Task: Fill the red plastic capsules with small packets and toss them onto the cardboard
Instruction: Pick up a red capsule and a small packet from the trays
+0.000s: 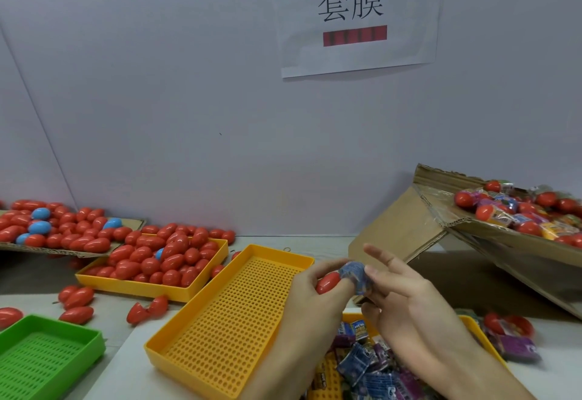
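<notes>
A white paper sign point(359, 18) on the wall behind the bench reads 套膜 in large black characters, with a blurred red bar beneath; the printing on the packets is too small to read. In front of the person, above the near corner of the empty yellow perforated tray point(230, 314), the left hand point(310, 286) grips a red capsule half point(328, 282) in curled fingers, its long axis lying roughly level, rounded end toward the left, open end toward the right. The right hand point(396, 286) pinches a crumpled blue packet point(354, 275) against that open end, thumb and middle fingers bent on it while the index finger sticks out straight. Both forearms rise from the bottom edge. Below them a second yellow tray point(472, 324) holds loose packets. At left, red capsules heap in another yellow tray point(151, 286) and on a flat cardboard sheet point(132, 223). At right a tilted cardboard box point(409, 226) carries capsules and packets.
</notes>
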{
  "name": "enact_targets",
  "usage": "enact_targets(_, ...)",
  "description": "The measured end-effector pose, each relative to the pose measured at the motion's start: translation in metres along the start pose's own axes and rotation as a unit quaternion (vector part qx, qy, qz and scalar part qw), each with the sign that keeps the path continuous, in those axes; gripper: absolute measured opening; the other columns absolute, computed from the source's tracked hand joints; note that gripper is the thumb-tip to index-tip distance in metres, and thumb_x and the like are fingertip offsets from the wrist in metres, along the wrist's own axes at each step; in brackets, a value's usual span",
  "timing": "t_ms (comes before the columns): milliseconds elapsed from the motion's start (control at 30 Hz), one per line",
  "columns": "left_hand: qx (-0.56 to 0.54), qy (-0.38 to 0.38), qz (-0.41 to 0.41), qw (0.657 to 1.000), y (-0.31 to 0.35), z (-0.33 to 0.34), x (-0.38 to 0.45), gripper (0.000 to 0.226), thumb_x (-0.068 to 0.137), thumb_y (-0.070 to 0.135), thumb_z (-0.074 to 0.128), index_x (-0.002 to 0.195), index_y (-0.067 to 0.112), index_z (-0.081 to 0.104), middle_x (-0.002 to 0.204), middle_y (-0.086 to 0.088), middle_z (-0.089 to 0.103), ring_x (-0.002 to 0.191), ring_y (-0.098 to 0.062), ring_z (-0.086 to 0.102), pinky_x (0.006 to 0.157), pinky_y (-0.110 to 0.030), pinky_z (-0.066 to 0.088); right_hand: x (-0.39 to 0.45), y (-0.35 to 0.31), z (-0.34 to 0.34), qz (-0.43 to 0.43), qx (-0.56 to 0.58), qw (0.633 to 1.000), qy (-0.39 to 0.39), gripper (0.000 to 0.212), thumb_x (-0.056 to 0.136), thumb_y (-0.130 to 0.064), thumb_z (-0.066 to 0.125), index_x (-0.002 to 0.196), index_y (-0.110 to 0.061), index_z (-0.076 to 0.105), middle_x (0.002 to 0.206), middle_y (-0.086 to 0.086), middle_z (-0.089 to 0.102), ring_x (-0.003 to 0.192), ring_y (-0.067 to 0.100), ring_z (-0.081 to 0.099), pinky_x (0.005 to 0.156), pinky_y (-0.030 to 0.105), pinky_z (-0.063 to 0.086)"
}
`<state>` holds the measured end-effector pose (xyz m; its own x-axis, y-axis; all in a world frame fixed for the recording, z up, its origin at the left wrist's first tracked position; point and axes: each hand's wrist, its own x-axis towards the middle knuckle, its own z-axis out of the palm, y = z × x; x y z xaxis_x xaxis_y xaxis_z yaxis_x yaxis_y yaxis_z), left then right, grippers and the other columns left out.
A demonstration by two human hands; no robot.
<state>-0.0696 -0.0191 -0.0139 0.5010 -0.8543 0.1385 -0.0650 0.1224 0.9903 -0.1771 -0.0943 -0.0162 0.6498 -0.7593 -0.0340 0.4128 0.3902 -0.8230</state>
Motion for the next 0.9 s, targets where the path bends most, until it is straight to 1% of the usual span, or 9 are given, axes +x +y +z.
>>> enact_targets(100,0.018,0.015,0.001,1.0,0.001,-0.001,0.0,0.029,0.086,0.003,0.061,0.087,0.027,0.077,0.056,0.014,0.057,0.05,-0.001,0.053,0.052,-0.013,0.042,-0.001,0.0,0.0,-0.018,-0.018,1.0,-0.005,0.048,0.069,-0.011,0.069,0.116,-0.019,0.069,0.088,0.016,0.058,0.076,0.022,0.05,0.061,0.033,0.036)
enact_targets(200,-0.001,0.022,-0.012,1.0,-0.001,-0.004,0.001,0.019,0.082,0.004,0.064,0.082,0.02,0.076,0.057,0.008,0.053,0.046,-0.007,0.044,0.049,-0.02,0.04,0.0,-0.001,-0.001,-0.015,-0.003,1.0,0.002,0.048,0.068,-0.01,0.068,0.116,-0.017,0.069,0.084,0.014,0.06,0.07,0.018,0.051,0.061,0.032,0.034)
enact_targets(267,-0.06,-0.002,-0.037,0.997,-0.002,-0.006,0.001,0.003,0.078,0.009,0.072,0.081,0.009,0.072,0.061,0.001,0.047,0.045,-0.01,0.036,0.046,-0.022,0.034,0.0,-0.001,-0.001,0.002,0.021,1.0,0.004,0.05,0.068,-0.009,0.068,0.117,-0.015,0.069,0.083,0.013,0.062,0.068,0.017,0.052,0.06,0.032,0.033)
enact_targets(333,-0.127,-0.05,-0.059,0.989,0.001,-0.009,0.001,0.012,0.071,0.02,0.077,0.077,0.012,0.07,0.064,-0.002,0.043,0.047,-0.012,0.031,0.047,-0.023,0.03,-0.001,-0.002,0.0,0.023,0.051,0.998,0.001,0.051,0.067,-0.009,0.067,0.118,-0.014,0.068,0.08,0.01,0.063,0.065,0.017,0.053,0.059,0.031,0.032)
enact_targets(433,-0.184,-0.12,-0.075,0.973,0.007,-0.011,0.0,0.011,0.075,0.026,0.072,0.069,0.018,0.071,0.066,-0.002,0.044,0.049,-0.012,0.028,0.051,-0.027,0.027,-0.002,-0.002,-0.001,0.041,0.08,0.996,-0.007,0.051,0.068,-0.009,0.067,0.118,-0.013,0.068,0.077,0.008,0.063,0.063,0.017,0.055,0.055,0.028,0.034)
enact_targets(600,-0.256,-0.133,-0.091,0.953,0.009,-0.013,0.0,0.01,0.073,0.021,0.07,0.07,0.014,0.063,0.063,-0.002,0.045,0.048,-0.013,0.031,0.049,-0.025,0.034,-0.001,-0.002,-0.002,0.045,0.107,0.993,-0.013,0.053,0.064,-0.011,0.069,0.117,-0.013,0.068,0.078,0.008,0.064,0.059,0.015,0.056,0.055,0.027,0.038)
enact_targets(700,-0.246,-0.121,-0.06,0.96,0.006,-0.011,0.001,0.015,0.075,0.016,0.071,0.063,0.015,0.063,0.06,-0.001,0.042,0.046,-0.012,0.034,0.047,-0.023,0.038,-0.001,0.001,-0.002,0.046,0.074,0.996,-0.014,0.051,0.065,-0.015,0.071,0.116,-0.013,0.069,0.088,0.012,0.066,0.067,0.018,0.06,0.064,0.031,0.04)
enact_targets(767,-0.236,-0.105,-0.06,0.964,0.006,-0.01,0.002,0.02,0.075,0.014,0.075,0.059,0.016,0.064,0.058,0.0,0.042,0.046,-0.011,0.033,0.047,-0.023,0.036,-0.001,0.003,0.001,0.038,0.027,0.999,-0.009,0.047,0.067,-0.02,0.072,0.114,-0.014,0.069,0.09,0.011,0.069,0.071,0.019,0.063,0.065,0.033,0.041)
enact_targets(900,-0.223,-0.042,-0.086,0.97,0.002,-0.014,0.006,0.021,0.073,0.016,0.076,0.062,0.014,0.058,0.057,0.0,0.04,0.045,-0.012,0.03,0.045,-0.025,0.029,0.002,0.005,-0.001,-0.048,-0.111,0.989,0.083,0.018,0.091,-0.01,0.064,0.104,-0.02,0.071,0.085,0.005,0.074,0.074,0.017,0.062,0.06,0.03,0.044)
